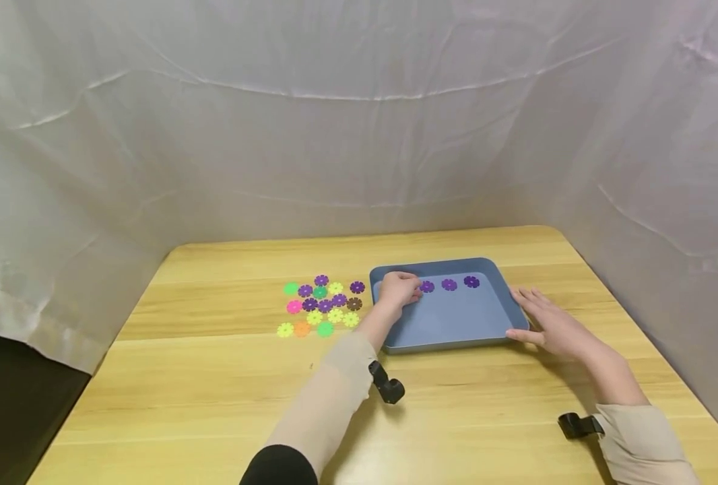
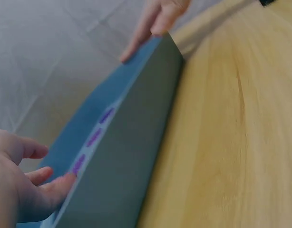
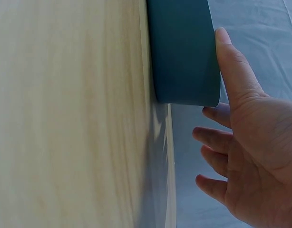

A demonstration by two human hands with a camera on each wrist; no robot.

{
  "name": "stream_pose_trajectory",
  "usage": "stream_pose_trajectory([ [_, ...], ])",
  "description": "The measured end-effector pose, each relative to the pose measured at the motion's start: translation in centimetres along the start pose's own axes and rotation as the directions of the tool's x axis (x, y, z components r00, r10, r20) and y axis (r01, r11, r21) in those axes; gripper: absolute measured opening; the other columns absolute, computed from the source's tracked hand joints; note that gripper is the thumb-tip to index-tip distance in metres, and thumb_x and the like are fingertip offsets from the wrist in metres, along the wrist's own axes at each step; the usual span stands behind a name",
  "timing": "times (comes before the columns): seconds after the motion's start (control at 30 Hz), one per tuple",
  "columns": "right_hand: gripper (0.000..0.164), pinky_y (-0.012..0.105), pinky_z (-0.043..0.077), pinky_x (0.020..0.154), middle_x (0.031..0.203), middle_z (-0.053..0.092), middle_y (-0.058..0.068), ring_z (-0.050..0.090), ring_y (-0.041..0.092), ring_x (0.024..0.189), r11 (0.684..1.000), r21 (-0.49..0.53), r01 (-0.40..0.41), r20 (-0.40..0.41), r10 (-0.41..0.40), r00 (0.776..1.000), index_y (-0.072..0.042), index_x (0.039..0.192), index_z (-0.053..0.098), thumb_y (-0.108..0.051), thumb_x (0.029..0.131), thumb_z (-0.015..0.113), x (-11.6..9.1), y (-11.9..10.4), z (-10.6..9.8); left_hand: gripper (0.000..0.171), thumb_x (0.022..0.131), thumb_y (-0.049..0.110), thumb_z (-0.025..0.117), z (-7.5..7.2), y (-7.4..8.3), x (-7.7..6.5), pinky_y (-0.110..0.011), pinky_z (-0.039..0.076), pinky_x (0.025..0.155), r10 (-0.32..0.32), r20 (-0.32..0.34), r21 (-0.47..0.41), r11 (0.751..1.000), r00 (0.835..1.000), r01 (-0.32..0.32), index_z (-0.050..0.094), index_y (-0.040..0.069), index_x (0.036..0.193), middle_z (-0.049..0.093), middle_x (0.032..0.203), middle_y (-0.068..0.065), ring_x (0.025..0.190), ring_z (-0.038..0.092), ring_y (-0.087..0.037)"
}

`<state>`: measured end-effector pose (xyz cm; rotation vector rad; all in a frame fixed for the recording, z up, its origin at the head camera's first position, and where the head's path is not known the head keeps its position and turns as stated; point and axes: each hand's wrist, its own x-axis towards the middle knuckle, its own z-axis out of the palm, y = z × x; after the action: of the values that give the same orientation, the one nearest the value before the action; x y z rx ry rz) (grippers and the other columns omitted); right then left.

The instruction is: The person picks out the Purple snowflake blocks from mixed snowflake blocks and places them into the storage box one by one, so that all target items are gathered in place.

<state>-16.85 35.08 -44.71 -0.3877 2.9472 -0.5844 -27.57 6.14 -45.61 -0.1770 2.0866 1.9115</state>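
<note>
A blue-grey tray (image 1: pixel 450 320) lies on the wooden table, with a row of three purple flower-shaped discs (image 1: pixel 449 285) along the far part of its floor. My left hand (image 1: pixel 398 289) reaches over the tray's left side, fingertips low inside it beside the leftmost disc. In the left wrist view, the left thumb and fingers (image 2: pixel 60 190) bend down inside the wall; I cannot tell whether they pinch a disc. My right hand (image 1: pixel 553 327) rests at the tray's right end. Its thumb touches the rim while the other fingers spread loosely outside the wall, as the right wrist view shows.
Left of the tray lie several loose flower-shaped discs in purple, yellow, green, pink (image 1: pixel 294 306), orange (image 1: pixel 301 329) and brown (image 1: pixel 354 304). Pale cloth (image 1: pixel 359 148) hangs behind and beside the wooden table (image 1: pixel 213 384). Each wrist wears a black camera (image 1: pixel 388 384).
</note>
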Motion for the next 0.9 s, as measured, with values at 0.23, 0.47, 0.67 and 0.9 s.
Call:
stream_pose_trajectory([
  [0.23,0.092,0.070,0.017,0.112,0.156,0.018,0.033,0.013,0.052,0.144,1.000,0.012,0.004,0.003,-0.004,1.000,0.000,0.153,0.021,-0.050,0.089,0.064,0.0,0.0,0.1,0.042,0.092,0.015,0.065,-3.2,0.7,-1.7,-0.034,0.054,0.097,0.055,0.120,-0.012,0.998,0.991,-0.054,0.057,0.003,0.131,0.063,0.126,-0.015,0.113,0.064,-0.029],
  [0.47,0.092,0.071,0.017,0.111,0.156,0.018,0.033,0.011,0.050,0.146,1.000,0.019,-0.007,0.001,0.007,1.000,0.000,0.153,0.021,-0.050,0.089,0.064,-0.6,0.4,0.2,0.040,0.095,0.017,0.062,-7.5,1.2,-3.5,-0.042,0.048,0.105,0.132,0.168,-0.049,0.991,0.977,-0.125,0.057,0.003,0.131,0.060,0.130,-0.018,0.122,0.058,-0.035],
  [0.67,0.091,0.072,0.017,0.111,0.157,0.017,0.032,0.011,0.050,0.146,0.999,0.027,-0.019,0.003,0.019,1.000,-0.002,0.154,0.020,-0.051,0.089,0.063,-1.0,0.3,0.2,0.036,0.094,0.017,0.063,-11.9,0.5,-4.2,-0.050,0.049,0.102,0.217,0.062,-0.002,0.976,0.974,-0.218,0.059,0.003,0.127,0.062,0.124,-0.022,0.110,0.063,-0.038],
  [0.9,0.091,0.072,0.018,0.110,0.156,0.019,0.032,0.012,0.050,0.146,1.000,0.023,-0.021,-0.003,0.021,1.000,-0.002,0.153,0.022,-0.050,0.089,0.064,-1.6,0.3,0.2,0.036,0.094,0.013,0.062,-16.3,-0.7,-4.7,-0.051,0.046,0.105,0.187,-0.020,-0.044,0.981,0.982,-0.188,0.057,0.002,0.128,0.060,0.122,-0.021,0.105,0.061,-0.030],
])
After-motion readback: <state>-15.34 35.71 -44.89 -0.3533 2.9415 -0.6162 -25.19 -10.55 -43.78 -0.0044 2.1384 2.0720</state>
